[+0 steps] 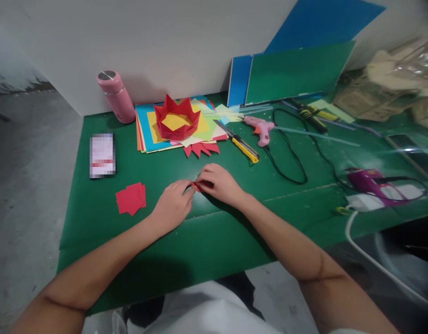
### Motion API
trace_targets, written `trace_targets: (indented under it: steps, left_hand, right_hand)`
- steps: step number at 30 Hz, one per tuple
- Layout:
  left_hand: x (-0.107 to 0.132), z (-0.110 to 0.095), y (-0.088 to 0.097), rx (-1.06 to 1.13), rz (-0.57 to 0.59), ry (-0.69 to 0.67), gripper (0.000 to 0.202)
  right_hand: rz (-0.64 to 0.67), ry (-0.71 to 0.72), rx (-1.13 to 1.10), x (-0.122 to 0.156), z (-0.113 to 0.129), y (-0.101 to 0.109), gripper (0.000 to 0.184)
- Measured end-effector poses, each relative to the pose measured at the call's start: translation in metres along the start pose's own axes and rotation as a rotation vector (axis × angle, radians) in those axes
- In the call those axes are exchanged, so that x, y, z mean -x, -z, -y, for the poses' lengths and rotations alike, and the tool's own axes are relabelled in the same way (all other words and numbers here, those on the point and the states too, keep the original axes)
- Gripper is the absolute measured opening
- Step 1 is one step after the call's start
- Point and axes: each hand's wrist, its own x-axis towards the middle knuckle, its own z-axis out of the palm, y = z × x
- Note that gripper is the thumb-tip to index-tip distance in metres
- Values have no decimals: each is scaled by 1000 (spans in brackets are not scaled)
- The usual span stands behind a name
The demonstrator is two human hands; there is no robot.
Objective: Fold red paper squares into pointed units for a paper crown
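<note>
Between my two hands is a small piece of red paper (197,186), pinched at the middle of the green table and mostly covered by my fingers. My left hand (175,202) grips its left side, while my right hand (219,183) closes over the right side. To the left lies a loose pile of red paper squares (131,198). Beyond my hands, several pointed red folded pieces (202,149) stick out at the front of a stack of coloured paper (146,132). A red folded-paper ring (177,131) with pointed tips rests on that stack.
A yellow utility knife (243,147) lies with its blade out, beside a pink glue gun (261,130) with a black cord. At the left stand a pink bottle (117,98) and a phone (102,155). Rightward are a power strip (365,202) and a purple pouch (367,181).
</note>
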Motion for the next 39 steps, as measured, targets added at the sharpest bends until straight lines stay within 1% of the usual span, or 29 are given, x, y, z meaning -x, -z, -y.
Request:
trace_targets:
  steps: [5,11,15,19,33,39]
  left_hand:
    - [0,1,-1,-29,26,-8,27]
    - [-1,2,2,-44,39,-24,27]
    - [0,1,3,-33,58,-4,27]
    - [0,2,1,-49,66,-5,27]
    - [2,1,-1,-132,87,-50,29]
    - [2,0,-2,-116,51,-34,28]
  right_hand:
    - [32,67,34,5,-3,3,23]
    - [66,148,200,7,-3,5,29]
    - [125,156,272,7,1,8,28]
    - [171,170,298,7,4,11,27]
    - [197,216,318,5,4,14,28]
    - [245,211,357,5,6,15,27]
